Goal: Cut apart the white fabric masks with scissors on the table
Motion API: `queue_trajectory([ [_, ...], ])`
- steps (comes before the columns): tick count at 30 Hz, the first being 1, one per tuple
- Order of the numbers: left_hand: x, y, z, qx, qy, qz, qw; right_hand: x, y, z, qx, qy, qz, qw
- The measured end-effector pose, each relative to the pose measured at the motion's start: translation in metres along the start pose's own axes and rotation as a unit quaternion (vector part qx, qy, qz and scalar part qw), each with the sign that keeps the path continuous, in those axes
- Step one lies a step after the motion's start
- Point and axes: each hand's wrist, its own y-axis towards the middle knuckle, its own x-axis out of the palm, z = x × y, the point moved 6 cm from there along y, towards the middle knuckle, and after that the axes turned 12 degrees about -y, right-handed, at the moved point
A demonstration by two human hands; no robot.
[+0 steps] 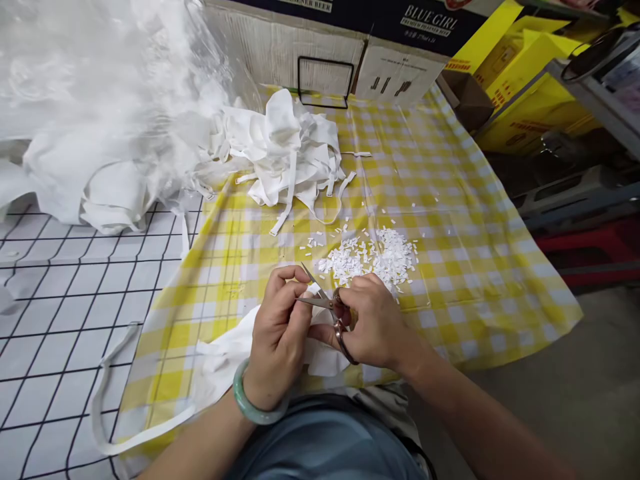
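Observation:
My right hand (pixel 373 320) grips a pair of small scissors (pixel 324 302) by the handles, with the blades apart and pointing at my left hand. Pinched in my left hand (pixel 283 327) is a white cloth piece (pixel 227 353), which hangs down under both hands. From it a white strap (pixel 135 440) curls away over the left of the table. Just beyond my hands lies a loose heap of tiny white snippets (pixel 395 257). Farther back is a tangled pile of white cloth pieces with straps (pixel 295 147).
A yellow checked tablecloth (pixel 465 267) covers the table, beside a white grid-patterned cloth (pixel 50 320) at left. Clear plastic with white fabric (pixel 110 120) fills the back left. Cardboard beer boxes (pixel 300 47) and a black wire stand (pixel 325 83) stand behind. Yellow bags (pixel 530 113) are at right.

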Motion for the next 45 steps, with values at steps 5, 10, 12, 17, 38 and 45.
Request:
queue_trajectory([
  [5, 0.003, 0.001, -0.002, 0.002, 0.008, -0.006, 1.000, 0.001, 0.002, 0.003, -0.010, 0.008, 0.008, 1.000],
  [10, 0.005, 0.002, -0.003, -0.002, 0.010, -0.014, 1.000, 0.002, 0.004, 0.004, -0.014, 0.003, 0.014, 1.000],
  [12, 0.005, 0.001, -0.003, 0.000, 0.015, -0.017, 1.000, 0.003, 0.004, 0.004, -0.013, 0.001, 0.013, 1.000],
  [17, 0.007, 0.001, -0.004, -0.017, 0.023, -0.018, 0.999, 0.005, 0.002, 0.007, -0.007, -0.003, 0.014, 1.000],
  [38, -0.101, 0.068, 0.015, -0.012, 0.284, 0.025, 0.958, -0.001, 0.018, 0.033, 0.113, 0.130, 0.009, 0.985],
  [45, -0.152, -0.041, 0.021, -0.096, 0.402, -0.014, 0.910, 0.010, 0.023, -0.030, -0.021, 0.163, 0.083, 0.983],
])
